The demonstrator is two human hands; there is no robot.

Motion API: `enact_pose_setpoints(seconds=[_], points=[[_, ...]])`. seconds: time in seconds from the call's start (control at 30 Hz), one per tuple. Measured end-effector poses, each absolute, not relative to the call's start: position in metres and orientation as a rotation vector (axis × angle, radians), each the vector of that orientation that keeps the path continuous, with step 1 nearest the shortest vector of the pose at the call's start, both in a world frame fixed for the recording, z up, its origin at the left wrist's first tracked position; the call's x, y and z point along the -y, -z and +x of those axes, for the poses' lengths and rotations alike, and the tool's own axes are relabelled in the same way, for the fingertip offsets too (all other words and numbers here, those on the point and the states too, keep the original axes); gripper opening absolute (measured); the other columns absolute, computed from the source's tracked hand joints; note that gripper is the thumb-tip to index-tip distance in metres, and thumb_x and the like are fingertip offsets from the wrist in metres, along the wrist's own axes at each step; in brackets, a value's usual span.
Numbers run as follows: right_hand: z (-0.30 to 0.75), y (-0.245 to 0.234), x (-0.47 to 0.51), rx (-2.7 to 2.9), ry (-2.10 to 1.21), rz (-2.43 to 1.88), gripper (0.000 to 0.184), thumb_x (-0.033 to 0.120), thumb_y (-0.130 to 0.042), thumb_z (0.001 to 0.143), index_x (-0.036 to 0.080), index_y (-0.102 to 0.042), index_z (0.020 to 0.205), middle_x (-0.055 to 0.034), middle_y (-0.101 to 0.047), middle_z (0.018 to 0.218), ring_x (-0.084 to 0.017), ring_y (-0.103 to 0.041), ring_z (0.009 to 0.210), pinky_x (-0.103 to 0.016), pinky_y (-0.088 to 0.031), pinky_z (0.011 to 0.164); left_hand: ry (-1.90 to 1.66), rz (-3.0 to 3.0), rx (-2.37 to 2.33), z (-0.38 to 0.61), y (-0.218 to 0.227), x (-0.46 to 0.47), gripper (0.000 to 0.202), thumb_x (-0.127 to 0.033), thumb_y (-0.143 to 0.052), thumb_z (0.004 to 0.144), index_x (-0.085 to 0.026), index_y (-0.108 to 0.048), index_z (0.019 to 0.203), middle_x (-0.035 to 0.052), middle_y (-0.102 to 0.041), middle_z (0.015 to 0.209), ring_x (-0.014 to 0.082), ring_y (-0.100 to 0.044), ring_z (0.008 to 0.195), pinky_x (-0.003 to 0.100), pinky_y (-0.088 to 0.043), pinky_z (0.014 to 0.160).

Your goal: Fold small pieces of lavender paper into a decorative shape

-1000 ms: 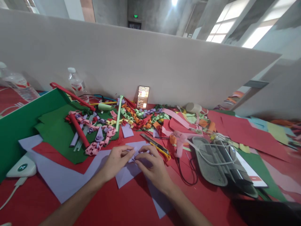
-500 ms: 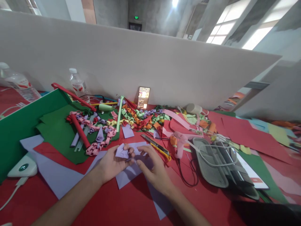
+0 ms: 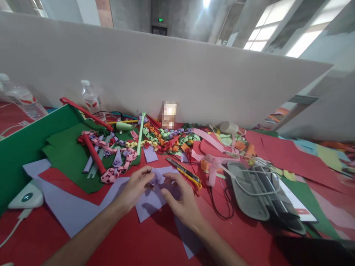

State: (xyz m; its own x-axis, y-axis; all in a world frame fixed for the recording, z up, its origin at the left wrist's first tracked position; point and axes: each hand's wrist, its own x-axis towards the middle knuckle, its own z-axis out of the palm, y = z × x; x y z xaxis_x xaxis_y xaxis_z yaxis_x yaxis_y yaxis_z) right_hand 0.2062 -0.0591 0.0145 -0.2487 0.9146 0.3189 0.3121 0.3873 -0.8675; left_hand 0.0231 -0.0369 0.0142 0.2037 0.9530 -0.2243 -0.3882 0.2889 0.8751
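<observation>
My left hand and my right hand meet over a small folded lilac paper piece, fingertips pinched on it from both sides. It is held just above a larger lilac sheet lying on the red table covering. A yellow-and-black utility knife lies just beyond my right hand's fingers. Paper chains in pink and lilac sit past my left hand.
Green sheets and a red rolled tube lie at left, with a white device near the left edge. A pink glue gun, a grey bag, water bottles and multicoloured chains crowd the back, before a white partition.
My left hand had lifted the folded lilac piece up half a second ago; now it has lowered it back toward the sheet, and both hands pinch it together.
</observation>
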Motion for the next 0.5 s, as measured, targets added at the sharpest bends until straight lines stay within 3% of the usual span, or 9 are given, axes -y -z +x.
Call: enact_pose_setpoints(seconds=[0.17, 0.3, 0.5], points=[[0.2047, -0.0128, 0.0557, 1.628, -1.068, -1.177, 0.023, 0.04, -0.062, 0.094, 0.018, -0.065, 0.099, -0.0011, -0.063, 0.08, -0.015, -0.056, 0.069, -0.026, -0.043, 0.063, -1.026, 1.021, -1.07, 0.022, -0.0099, 0.0379, 0.026, -0.04, -0.075, 0.081, -0.018, -0.071, 0.093, 0.0002, -0.063, 0.078, 0.0132, -0.058, 0.065, 0.025, -0.047, 0.061], [0.2045, -0.0125, 0.0518, 1.514, -1.227, -1.162, 0.033, 0.045, -0.06, 0.094, 0.018, -0.06, 0.075, 0.0018, -0.054, 0.065, -0.013, -0.048, 0.06, -0.024, -0.038, 0.057, -0.976, 0.944, -1.007, 0.0236, -0.0111, 0.0387, 0.026, -0.042, -0.076, 0.081, -0.016, -0.074, 0.087, 0.0012, -0.064, 0.074, 0.0136, -0.058, 0.065, 0.024, -0.048, 0.058], [0.2037, -0.0109, 0.0491, 1.4, -1.371, -1.113, 0.036, 0.049, -0.062, 0.091, 0.018, -0.058, 0.074, 0.0035, -0.051, 0.061, -0.011, -0.045, 0.055, -0.024, -0.038, 0.054, -0.934, 0.717, -0.809, 0.0241, -0.0193, 0.0399, 0.025, -0.039, -0.078, 0.08, -0.014, -0.076, 0.082, 0.0078, -0.07, 0.081, 0.0181, -0.063, 0.076, 0.028, -0.055, 0.066]])
